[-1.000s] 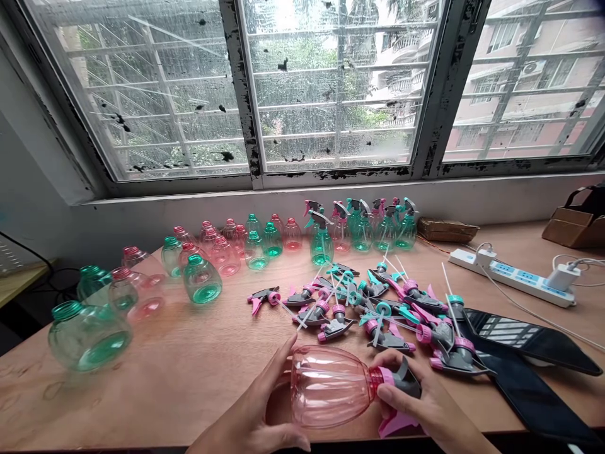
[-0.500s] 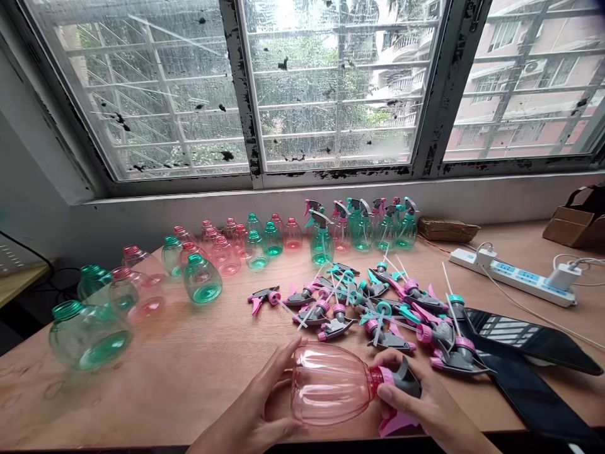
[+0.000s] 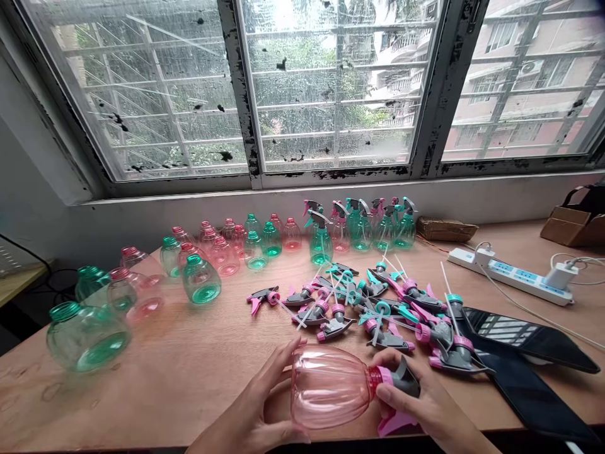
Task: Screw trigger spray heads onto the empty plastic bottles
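Observation:
A clear pink spray bottle (image 3: pixel 331 388) lies sideways between my two hands at the table's front edge. My left hand (image 3: pixel 271 397) grips the bottle's base end, thumb below and fingers above. At the neck, my right hand (image 3: pixel 416 394) has its thumb and fingers round the pink collar of a grey and pink spray head (image 3: pixel 404 378). The head sits on the bottle's mouth; whether it is fully screwed down I cannot tell. Just beyond my hands lies a heap of loose spray heads (image 3: pixel 335 321), pink, teal and grey, with thin white tubes.
Open green bottles (image 3: pixel 89 337) and pink bottles (image 3: pixel 224 255) stand at the left and back. Several bottles with spray heads (image 3: pixel 321 243) stand near the wall. On the right are a power strip (image 3: pixel 510 276), two dark flat devices (image 3: pixel 524 391) and a cardboard box (image 3: pixel 574 217).
Almost nothing differs. Both hands keep their hold on the pink spray bottle, and the view has shifted very slightly.

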Demonstrator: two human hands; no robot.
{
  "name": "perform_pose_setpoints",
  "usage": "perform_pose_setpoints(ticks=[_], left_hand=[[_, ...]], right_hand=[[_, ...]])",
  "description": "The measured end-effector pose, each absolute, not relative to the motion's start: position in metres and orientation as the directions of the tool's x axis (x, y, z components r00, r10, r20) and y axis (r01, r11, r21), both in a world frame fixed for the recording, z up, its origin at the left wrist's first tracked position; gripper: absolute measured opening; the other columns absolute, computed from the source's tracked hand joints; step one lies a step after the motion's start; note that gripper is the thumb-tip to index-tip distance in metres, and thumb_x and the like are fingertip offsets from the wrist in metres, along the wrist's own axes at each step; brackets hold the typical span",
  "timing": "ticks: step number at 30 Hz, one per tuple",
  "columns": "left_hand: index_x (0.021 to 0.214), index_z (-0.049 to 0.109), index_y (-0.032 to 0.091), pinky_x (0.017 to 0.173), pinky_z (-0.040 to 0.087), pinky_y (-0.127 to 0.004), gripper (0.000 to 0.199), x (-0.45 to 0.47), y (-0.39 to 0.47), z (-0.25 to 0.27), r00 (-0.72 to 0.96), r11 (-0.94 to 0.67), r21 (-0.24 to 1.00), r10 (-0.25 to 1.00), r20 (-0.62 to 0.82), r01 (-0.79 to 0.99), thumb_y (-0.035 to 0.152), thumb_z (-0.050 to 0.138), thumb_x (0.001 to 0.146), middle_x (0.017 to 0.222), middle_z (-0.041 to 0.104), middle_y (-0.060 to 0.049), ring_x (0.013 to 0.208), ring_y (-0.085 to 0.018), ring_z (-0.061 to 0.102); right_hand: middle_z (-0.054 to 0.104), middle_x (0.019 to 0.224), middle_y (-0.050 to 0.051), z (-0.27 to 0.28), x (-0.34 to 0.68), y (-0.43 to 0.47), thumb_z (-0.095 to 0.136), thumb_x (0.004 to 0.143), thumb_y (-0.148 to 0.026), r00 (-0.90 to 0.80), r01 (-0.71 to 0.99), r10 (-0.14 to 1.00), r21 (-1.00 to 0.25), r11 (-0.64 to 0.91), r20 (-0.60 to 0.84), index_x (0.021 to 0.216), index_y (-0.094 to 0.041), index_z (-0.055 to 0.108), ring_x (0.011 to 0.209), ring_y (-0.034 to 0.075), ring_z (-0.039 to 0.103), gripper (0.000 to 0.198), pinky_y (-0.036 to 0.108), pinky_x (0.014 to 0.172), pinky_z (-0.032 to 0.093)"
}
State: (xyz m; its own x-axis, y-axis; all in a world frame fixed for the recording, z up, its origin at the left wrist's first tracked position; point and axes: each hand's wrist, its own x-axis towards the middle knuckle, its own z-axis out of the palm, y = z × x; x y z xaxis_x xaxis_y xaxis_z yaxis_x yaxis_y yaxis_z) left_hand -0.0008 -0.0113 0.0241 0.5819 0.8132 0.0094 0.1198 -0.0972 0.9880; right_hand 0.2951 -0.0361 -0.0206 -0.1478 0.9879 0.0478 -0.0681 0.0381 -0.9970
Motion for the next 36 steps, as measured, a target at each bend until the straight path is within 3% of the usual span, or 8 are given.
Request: perform_pose_setpoints(ticks=[4,7,15,24,30,32,36], left_hand=[[0.152,0.028,0.046,0.122,0.030,-0.045,0.088,-0.004,-0.011,0.019,0.585,-0.101,0.984,0.811,-0.005,0.147,0.028,0.079,0.083,0.162,0.036,0.001,0.139,-0.030,0.048],[0.154,0.024,0.042,0.122,0.032,-0.044,0.090,-0.004,-0.010,0.016,0.592,-0.088,0.986,0.806,-0.014,0.144,0.027,0.078,0.083,0.162,0.036,-0.001,0.142,-0.030,0.044],[0.148,0.038,0.042,0.122,0.031,-0.047,0.104,-0.004,-0.008,0.017,0.579,-0.100,0.983,0.816,-0.007,0.154,0.020,0.093,0.063,0.161,0.039,0.000,0.145,-0.033,0.039],[0.151,0.030,0.046,0.120,0.037,-0.041,0.075,-0.007,-0.011,0.013,0.591,-0.146,0.980,0.806,0.040,0.133,0.030,0.071,0.090,0.163,0.033,0.002,0.138,-0.029,0.049],[0.154,0.017,0.048,0.123,0.030,-0.044,0.111,-0.009,-0.008,0.010,0.573,-0.133,0.977,0.819,0.014,0.166,0.027,0.089,0.072,0.165,0.029,0.002,0.148,-0.031,0.033],[0.154,0.017,0.047,0.122,0.032,-0.045,0.107,-0.009,-0.007,0.011,0.582,-0.114,0.984,0.813,0.013,0.137,0.030,0.087,0.075,0.165,0.029,0.001,0.148,-0.031,0.033],[0.151,0.034,0.041,0.124,0.028,-0.046,0.086,-0.007,-0.007,0.016,0.626,-0.121,0.984,0.779,0.014,0.128,0.034,0.082,0.080,0.165,0.029,0.000,0.149,-0.031,0.033]], right_hand=[[0.064,0.067,-0.003,-0.022,0.295,-0.035,0.078,0.080,-0.045,-0.154,-0.081,0.986,-0.996,0.043,0.055,0.096,-0.018,0.066,0.060,0.015,0.056,0.033,0.026,0.058,0.042],[0.065,0.064,-0.003,-0.024,0.295,-0.035,0.078,0.081,-0.044,-0.175,-0.107,0.983,-0.994,0.037,0.056,0.097,-0.019,0.065,0.059,0.015,0.057,0.032,0.026,0.057,0.043],[0.067,0.066,-0.003,-0.023,0.295,-0.035,0.079,0.080,-0.043,-0.170,-0.117,0.984,-0.993,0.033,0.053,0.096,-0.018,0.065,0.058,0.015,0.060,0.033,0.025,0.056,0.042],[0.064,0.067,-0.003,-0.022,0.293,-0.035,0.079,0.078,-0.045,-0.149,-0.102,0.987,-0.994,0.039,0.054,0.095,-0.018,0.065,0.058,0.015,0.057,0.034,0.027,0.056,0.040],[0.065,0.065,-0.003,-0.023,0.294,-0.035,0.079,0.079,-0.042,-0.152,-0.113,0.986,-0.993,0.047,0.064,0.095,-0.018,0.066,0.058,0.015,0.058,0.032,0.025,0.056,0.041],[0.066,0.066,-0.003,-0.023,0.294,-0.035,0.080,0.079,-0.041,-0.146,-0.120,0.987,-0.992,0.049,0.066,0.095,-0.018,0.067,0.058,0.015,0.058,0.031,0.025,0.056,0.042],[0.067,0.065,-0.002,-0.024,0.293,-0.034,0.080,0.078,-0.042,-0.135,-0.134,0.989,-0.990,0.035,0.053,0.095,-0.018,0.066,0.058,0.015,0.059,0.033,0.025,0.057,0.044]])
